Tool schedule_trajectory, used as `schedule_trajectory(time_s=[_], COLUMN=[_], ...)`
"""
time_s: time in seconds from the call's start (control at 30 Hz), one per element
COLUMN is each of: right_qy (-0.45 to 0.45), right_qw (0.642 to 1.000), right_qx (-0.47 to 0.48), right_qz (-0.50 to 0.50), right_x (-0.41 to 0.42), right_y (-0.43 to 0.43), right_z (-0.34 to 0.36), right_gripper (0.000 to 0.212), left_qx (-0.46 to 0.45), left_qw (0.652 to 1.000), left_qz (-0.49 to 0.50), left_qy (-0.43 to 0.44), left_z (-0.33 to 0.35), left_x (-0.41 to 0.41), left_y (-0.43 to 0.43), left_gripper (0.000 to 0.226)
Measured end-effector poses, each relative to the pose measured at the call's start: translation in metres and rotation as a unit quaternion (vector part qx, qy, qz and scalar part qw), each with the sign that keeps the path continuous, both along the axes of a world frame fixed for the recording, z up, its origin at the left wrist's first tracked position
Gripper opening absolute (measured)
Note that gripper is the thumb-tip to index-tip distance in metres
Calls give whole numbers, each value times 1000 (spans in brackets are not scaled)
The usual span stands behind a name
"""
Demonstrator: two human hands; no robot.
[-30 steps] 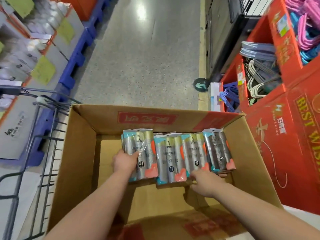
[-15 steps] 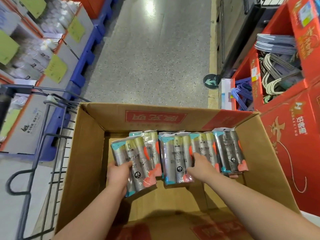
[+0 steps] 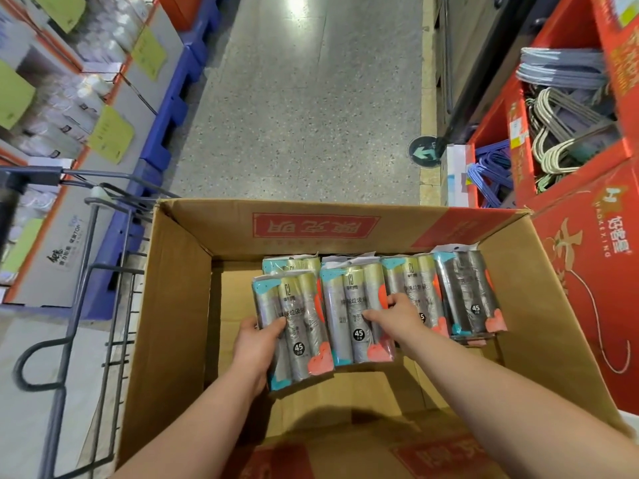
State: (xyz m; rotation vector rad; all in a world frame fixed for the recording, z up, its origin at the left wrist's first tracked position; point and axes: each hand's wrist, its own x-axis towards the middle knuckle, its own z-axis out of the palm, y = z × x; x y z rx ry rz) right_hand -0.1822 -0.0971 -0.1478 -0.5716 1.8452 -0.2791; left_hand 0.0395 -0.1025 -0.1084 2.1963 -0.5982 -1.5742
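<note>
Store aisle, cardboard box (image 3: 179,305) on a cart (image 3: 86,271): left hand (image 3: 257,344) grips the leftmost bag-roll pack (image 3: 301,305) inside it, right hand (image 3: 397,314) pinches the next pack (image 3: 349,305) by its edge; lift both straight up, thumbs firm, since the wrap looks slippery.

The left hand (image 3: 257,344) now holds the end pack (image 3: 297,323) pulled out of the row and closer to the person, uncovering another pack (image 3: 290,263) beyond it. The right hand (image 3: 397,314) sits farther up than before, thumb on the middle pack (image 3: 352,312), fingers curled at its right edge.
</note>
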Motion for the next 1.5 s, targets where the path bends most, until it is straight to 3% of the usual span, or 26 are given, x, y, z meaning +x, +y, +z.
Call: schedule_trajectory(time_s=[0.07, 0.23, 0.43, 0.63, 0.8, 0.97, 1.1, 1.23, 1.33, 1.43, 1.5], right_qy=[-13, -40, -61, -51, -47, -28, -35, -19, -8, 13, 9], right_qw=[1000, 999, 997, 994, 987, 975, 958, 942, 931, 921, 911], right_qx=[-12, -21, -54, -67, -104, -146, -167, -202, -219, -234, -238], right_qz=[-21, 3, -5, -68, -117, -164, -229, -268, -291, -312, -336], right_x=[1, 1, -9, -41, -67, -90, -105, -129, -147, -163, -173], right_y=[-1, 4, 18, 44, 63, 88, 115, 162, 204, 254, 290], right_z=[0, 2, 11, 33, 48, 73, 98, 122, 136, 142, 145], right_gripper=[46, 60, 43, 63, 20, 17, 30, 21, 34, 72, 73], left_qx=[-3, -14, -19, -31, -40, -49, -70, -87, -88, -90, -95], left_qw=[1000, 999, 997, 989, 979, 972, 965, 951, 942, 935, 931], left_qz=[-7, -38, -54, -123, -159, -171, -179, -214, -236, -255, -268], left_qy=[0, 4, 48, 81, 118, 155, 181, 205, 221, 229, 231], left_z=[2, 8, 17, 25, 40, 59, 74, 94, 106, 114, 118], left_x=[0, 0, -8, -38, -69, -98, -123, -160, -186, -209, -222], left_y=[-1, -2, -1, 3, 6, 10, 20, 48, 77, 114, 142], left_gripper=[31, 29, 22, 24, 19, 17, 16, 15, 16, 16, 14])
